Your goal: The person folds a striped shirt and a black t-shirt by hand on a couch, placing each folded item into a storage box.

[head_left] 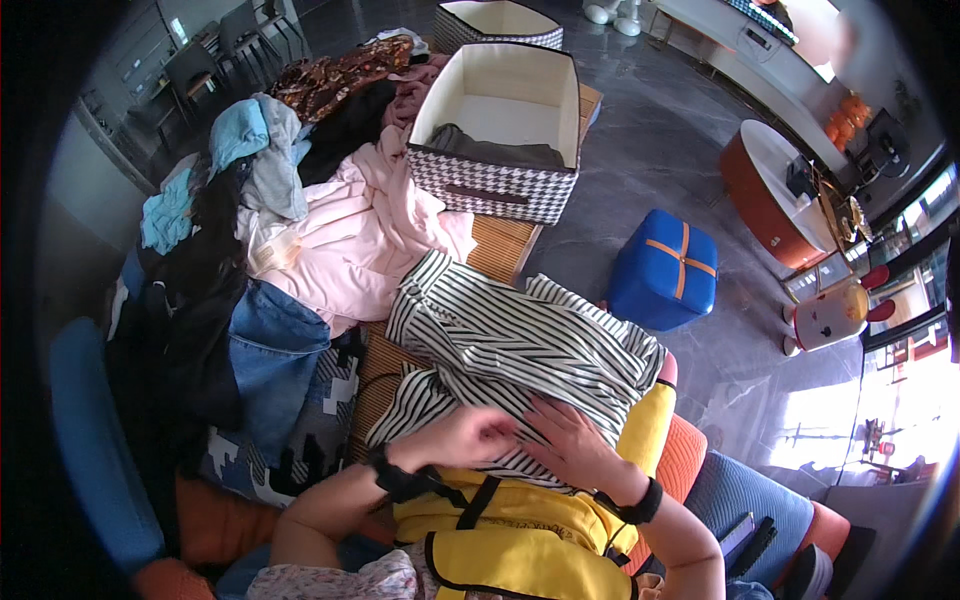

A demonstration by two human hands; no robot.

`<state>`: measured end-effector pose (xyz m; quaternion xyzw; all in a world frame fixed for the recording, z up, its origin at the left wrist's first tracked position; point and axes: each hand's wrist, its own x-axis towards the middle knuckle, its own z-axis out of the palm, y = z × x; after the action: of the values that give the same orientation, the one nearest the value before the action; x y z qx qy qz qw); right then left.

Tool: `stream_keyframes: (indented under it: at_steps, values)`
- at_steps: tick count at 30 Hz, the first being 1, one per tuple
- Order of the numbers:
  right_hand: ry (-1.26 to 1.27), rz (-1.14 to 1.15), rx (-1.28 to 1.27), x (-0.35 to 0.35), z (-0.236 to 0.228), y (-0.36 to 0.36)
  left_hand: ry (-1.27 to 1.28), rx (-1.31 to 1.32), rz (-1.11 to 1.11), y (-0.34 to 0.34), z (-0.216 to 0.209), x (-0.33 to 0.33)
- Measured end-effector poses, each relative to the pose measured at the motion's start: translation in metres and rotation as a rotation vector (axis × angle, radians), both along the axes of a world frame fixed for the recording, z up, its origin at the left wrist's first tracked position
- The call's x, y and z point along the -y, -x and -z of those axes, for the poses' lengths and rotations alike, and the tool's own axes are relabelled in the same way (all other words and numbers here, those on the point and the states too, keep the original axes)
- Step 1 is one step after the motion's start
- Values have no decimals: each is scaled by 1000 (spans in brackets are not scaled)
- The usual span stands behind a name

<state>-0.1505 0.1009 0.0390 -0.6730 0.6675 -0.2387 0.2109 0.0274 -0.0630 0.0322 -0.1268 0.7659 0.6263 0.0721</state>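
Note:
A black-and-white striped garment point(520, 345) lies spread over my lap and the wooden-slatted surface point(500, 245) in front of me. My left hand point(465, 435) pinches a fold of the striped cloth near its lower edge. Beside it, my right hand point(565, 440) lies flat on the same garment with fingers spread, pressing it down. Both wrists wear black bands. A yellow vest point(520, 530) covers my chest below the hands.
A houndstooth fabric box point(490, 185) with a dark garment inside stands ahead, a second box point(500, 20) behind it. Piled clothes, pink point(350, 230), denim point(270, 350), black and teal, lie to the left. A blue cube stool point(665, 268) sits on the grey floor to the right.

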Motion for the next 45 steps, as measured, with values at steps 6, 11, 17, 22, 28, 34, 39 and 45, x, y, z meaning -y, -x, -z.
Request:
stream_keyframes:
  at_steps: [6, 11, 17, 22, 28, 34, 39, 45]
  values:
    - [280, 376, 64, -24, 18, 37, -135, 76, -985, -42, 69, 100]
    - [98, 385, 38, -23, 33, 61, 1093, 100, -1157, -29, 130, 132]
    - [46, 469, 271, -40, 54, 81, 287, -355, -968, -16, 36, 155]
    - [186, 543, 50, -29, 61, 80, 437, -477, -766, 11, -17, 183]
    - [185, 609, 75, -37, 82, 101, 198, -453, -602, 21, -19, 204]
    - [244, 1009, 546, -42, 109, 123, 436, -233, -575, 17, 27, 231]
    - [217, 1084, 398, -39, 112, 123, 134, -63, -541, 24, 37, 238]
    - [250, 943, 597, -41, 89, 119, -58, -6, -482, 46, -4, 214]
